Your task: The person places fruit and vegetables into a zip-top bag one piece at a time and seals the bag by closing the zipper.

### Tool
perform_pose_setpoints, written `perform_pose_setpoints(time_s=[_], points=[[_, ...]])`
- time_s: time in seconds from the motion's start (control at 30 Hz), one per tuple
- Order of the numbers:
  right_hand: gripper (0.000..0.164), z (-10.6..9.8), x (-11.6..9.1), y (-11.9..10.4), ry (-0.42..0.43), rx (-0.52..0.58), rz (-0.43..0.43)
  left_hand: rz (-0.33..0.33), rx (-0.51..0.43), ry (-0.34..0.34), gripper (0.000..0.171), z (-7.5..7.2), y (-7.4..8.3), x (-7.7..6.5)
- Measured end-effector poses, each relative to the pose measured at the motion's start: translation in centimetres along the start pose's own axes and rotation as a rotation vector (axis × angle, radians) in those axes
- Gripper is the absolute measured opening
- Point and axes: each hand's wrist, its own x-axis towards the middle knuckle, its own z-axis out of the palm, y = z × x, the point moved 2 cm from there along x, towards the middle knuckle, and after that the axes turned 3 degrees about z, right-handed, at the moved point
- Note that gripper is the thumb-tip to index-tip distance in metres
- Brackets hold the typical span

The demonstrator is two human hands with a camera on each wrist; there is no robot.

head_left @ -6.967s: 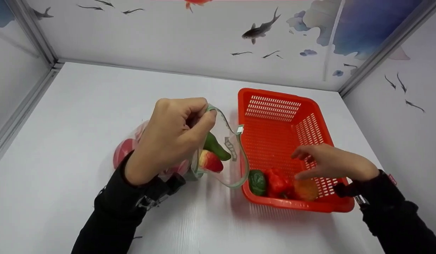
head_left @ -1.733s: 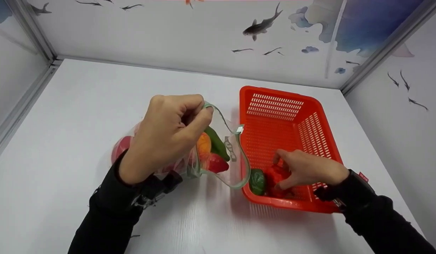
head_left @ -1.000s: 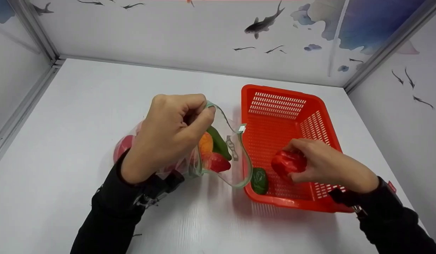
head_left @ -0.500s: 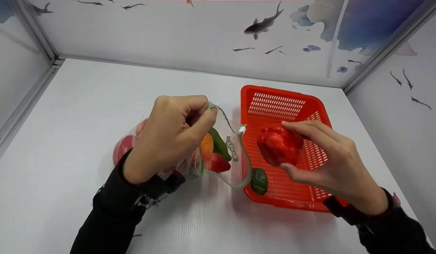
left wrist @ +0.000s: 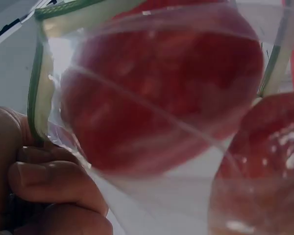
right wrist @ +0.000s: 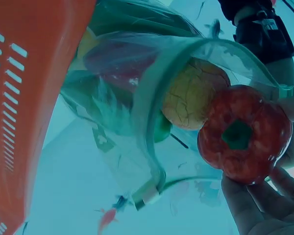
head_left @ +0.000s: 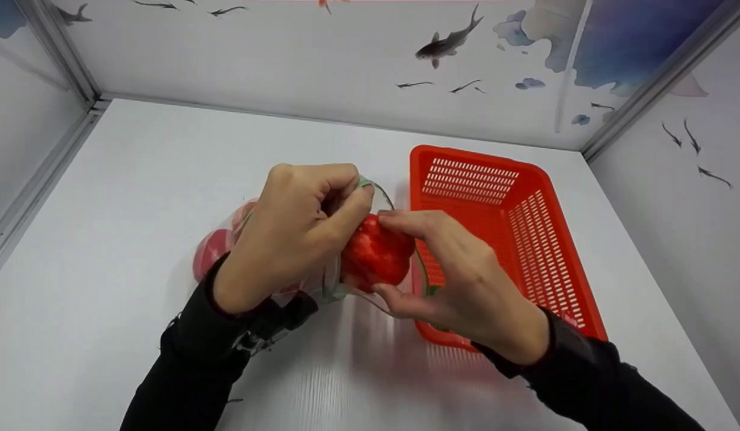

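My left hand (head_left: 298, 233) pinches the green-edged rim of a clear bag (right wrist: 147, 117), keeping its mouth apart. A shiny red bell pepper (head_left: 379, 254) is at that mouth, gripped between the thumb and fingers of my right hand (head_left: 466, 275). In the right wrist view the pepper's green stem end faces the camera. A round yellow-orange piece of produce (right wrist: 186, 105) and a dark red one (right wrist: 117, 61) show inside the bag. Through the plastic in the left wrist view, a large red shape (left wrist: 161, 93) fills the middle. My left hand hides much of the bag from above.
A red perforated basket (head_left: 519, 173) stands right of the bag on the white table (head_left: 184, 143). In its near left corner a green pepper (head_left: 433, 291) is mostly covered by my right hand. Printed wall panels with fish (head_left: 445, 45) close off the back and sides.
My right hand took the red bell pepper from the basket, lifted it and carried it left to the bag's mouth. The orange piece earlier in the basket was gone before that. My left hand stayed put.
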Motion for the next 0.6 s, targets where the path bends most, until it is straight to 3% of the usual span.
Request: perform_pose_setpoints(time_s=[0.33, 0.6], points=[[0.057, 2.0, 1.1, -0.9, 0.031, -0.155, -0.111, 0.047, -0.011, -0.041, 0.040, 0.6, 0.3, 0.0], [0.052, 3.1, 1.8, -1.6, 0.024, -0.097, -0.067, 0.028, -0.012, 0.011, 0.041, 0.1, 0.1, -0.3]])
